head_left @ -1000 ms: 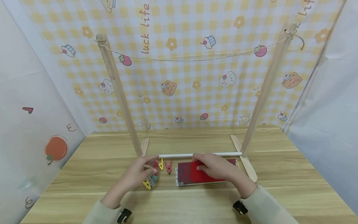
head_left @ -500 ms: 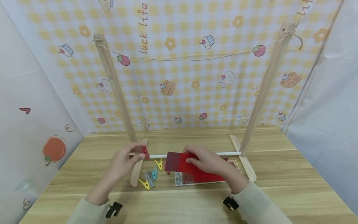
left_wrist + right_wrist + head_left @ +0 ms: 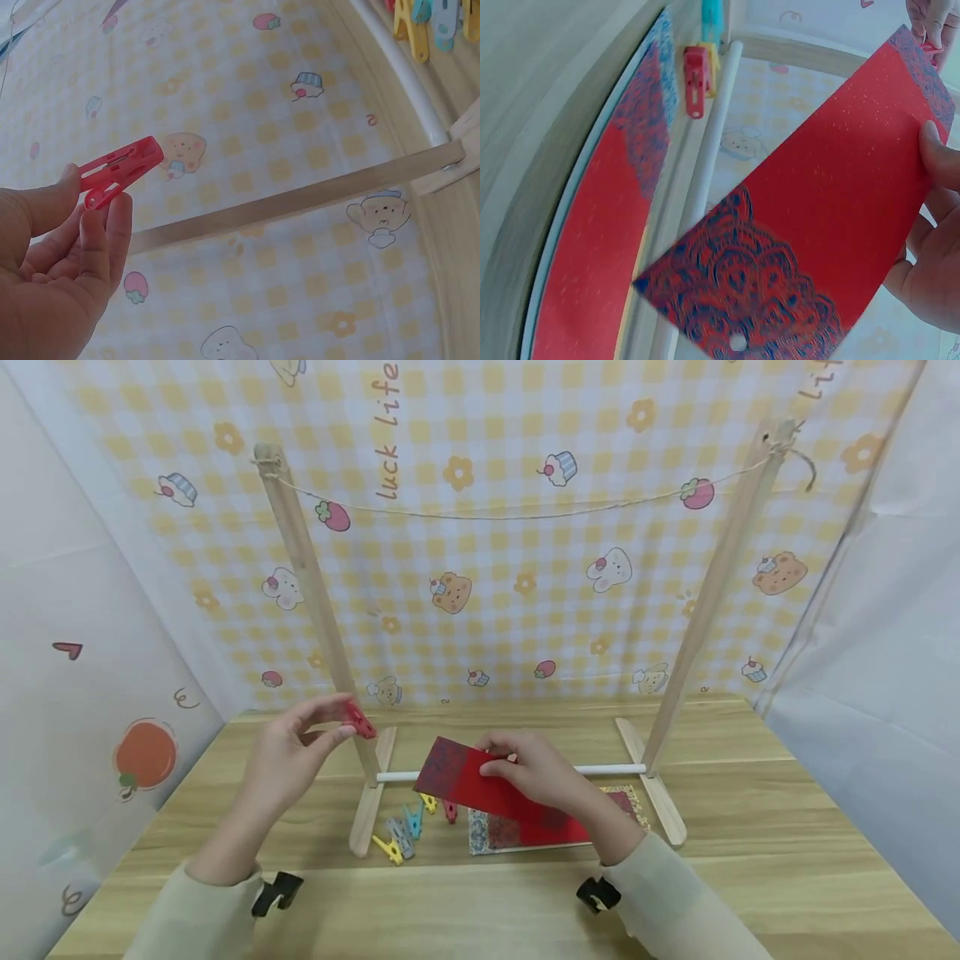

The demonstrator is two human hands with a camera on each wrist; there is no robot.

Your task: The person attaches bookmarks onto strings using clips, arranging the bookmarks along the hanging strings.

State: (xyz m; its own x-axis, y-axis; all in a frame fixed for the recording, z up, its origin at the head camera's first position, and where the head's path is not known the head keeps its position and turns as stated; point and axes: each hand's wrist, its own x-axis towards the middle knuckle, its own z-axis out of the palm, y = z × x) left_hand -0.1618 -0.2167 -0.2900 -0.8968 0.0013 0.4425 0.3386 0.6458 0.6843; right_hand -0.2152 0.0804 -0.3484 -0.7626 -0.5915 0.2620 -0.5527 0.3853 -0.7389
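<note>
My left hand (image 3: pixel 281 764) pinches a red clothespin (image 3: pixel 361 720) between thumb and fingers, raised beside the left post. In the left wrist view the clothespin (image 3: pixel 124 166) points away from the fingertips. My right hand (image 3: pixel 536 777) holds a red card (image 3: pixel 467 782) with dark lace-like patterns at its ends, lifted and tilted above the table. The right wrist view shows the thumb on the near edge of the card (image 3: pixel 832 187). Below it lies a pile of patterned cards (image 3: pixel 513 835), partly hidden by the right hand and the held card.
A wooden frame stands behind, with a left post (image 3: pixel 311 568), a right post (image 3: pixel 712 585), a string (image 3: pixel 495 517) tied across the top and a white rod (image 3: pixel 611 769) low down. Several clothespins (image 3: pixel 401 838), yellow, grey, blue and red, lie left of the pile.
My left hand has picked up the red clothespin from the table and moved up and left with it. The right hand has lifted the red card off the pile and shifted left.
</note>
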